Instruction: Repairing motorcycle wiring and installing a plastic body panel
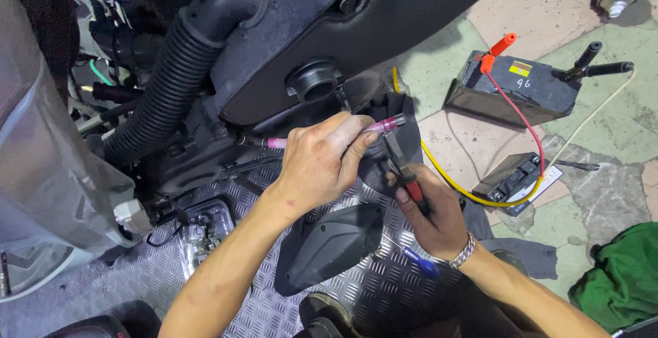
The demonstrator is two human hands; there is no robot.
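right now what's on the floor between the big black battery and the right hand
In the head view, a smaller black battery lies between the big battery and the right hand, with a yellow cable curving past.

Bright even overhead light, soft shadows, sharp focus, slight wide-angle edge distortion

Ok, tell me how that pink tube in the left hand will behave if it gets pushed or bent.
The pink tube looks translucent and thin, so probably soft and flexible rather than stiff. It runs fairly straight past the left hand, so it likely holds some shape. The pliers in the right hand could probably pinch or nick it easily.
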